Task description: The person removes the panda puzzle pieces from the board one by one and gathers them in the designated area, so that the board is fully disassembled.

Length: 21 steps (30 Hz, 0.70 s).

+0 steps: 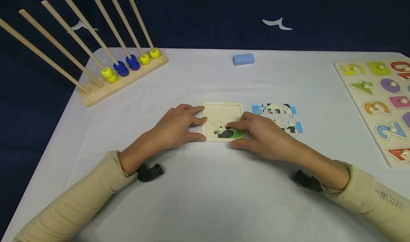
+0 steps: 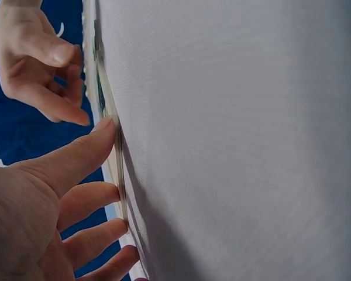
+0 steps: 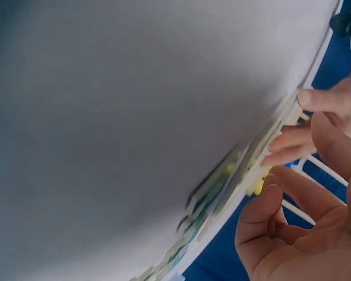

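Note:
A small square wooden puzzle tray (image 1: 221,114) lies mid-table in the head view, with panda puzzle pieces (image 1: 225,132) along the bottom of its recess. My left hand (image 1: 174,126) rests at the tray's left edge, thumb and fingers spread and touching its side. From the right, my right hand (image 1: 264,135) reaches over the tray. Its index finger (image 1: 235,125) is stretched onto the pieces, the thumb is extended near the lower right corner, and the other fingers are bent. More panda pieces (image 1: 275,108) lie right of the tray, partly hidden behind my right hand.
A wooden bead rack (image 1: 128,79) with tall rods and blue and yellow beads stands at the back left. At the back is a blue block (image 1: 243,59). A board of numbers and shapes (image 1: 368,98) lies at the right edge. Dark wrist straps (image 1: 150,172) show below my forearms.

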Tool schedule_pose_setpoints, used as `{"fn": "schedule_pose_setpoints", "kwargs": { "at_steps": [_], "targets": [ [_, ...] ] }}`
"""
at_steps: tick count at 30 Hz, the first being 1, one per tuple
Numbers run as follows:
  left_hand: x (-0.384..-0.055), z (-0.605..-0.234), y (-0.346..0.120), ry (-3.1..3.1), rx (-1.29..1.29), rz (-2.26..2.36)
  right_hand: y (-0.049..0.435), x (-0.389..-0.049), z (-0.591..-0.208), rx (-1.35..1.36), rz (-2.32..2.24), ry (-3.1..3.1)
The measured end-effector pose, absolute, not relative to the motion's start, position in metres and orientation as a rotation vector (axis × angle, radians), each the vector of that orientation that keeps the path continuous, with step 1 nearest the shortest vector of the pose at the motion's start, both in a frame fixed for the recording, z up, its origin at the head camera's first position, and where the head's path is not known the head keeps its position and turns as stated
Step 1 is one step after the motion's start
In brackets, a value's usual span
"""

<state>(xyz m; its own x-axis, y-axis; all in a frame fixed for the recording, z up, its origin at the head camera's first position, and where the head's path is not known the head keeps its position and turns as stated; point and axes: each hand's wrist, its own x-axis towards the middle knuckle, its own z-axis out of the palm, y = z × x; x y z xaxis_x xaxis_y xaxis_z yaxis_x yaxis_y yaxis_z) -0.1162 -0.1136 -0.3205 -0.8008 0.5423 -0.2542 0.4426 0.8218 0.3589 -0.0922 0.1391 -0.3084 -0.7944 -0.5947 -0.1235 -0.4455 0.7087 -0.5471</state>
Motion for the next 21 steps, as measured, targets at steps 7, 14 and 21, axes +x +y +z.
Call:
{"fn": "schedule_pose_setpoints", "kwargs": {
  "at_steps": [7,14,21],
  "targets": [
    [-0.1168,-0.3215,-0.1136,2.658,0.744,0.394,0.1267,-0.0976,-0.3116,-0.808,-0.587,2.619],
    [-0.1168,-0.3207,-0.1140,2.658,0.760,0.403,0.1270,-0.0996,-0.3113,-0.778,-0.616,2.597],
    [-0.1165,-0.3210,-0.1151,2.659,0.766,0.415,0.1274,-0.1016,-0.3134,-0.759,-0.678,2.579]
  ]
}}
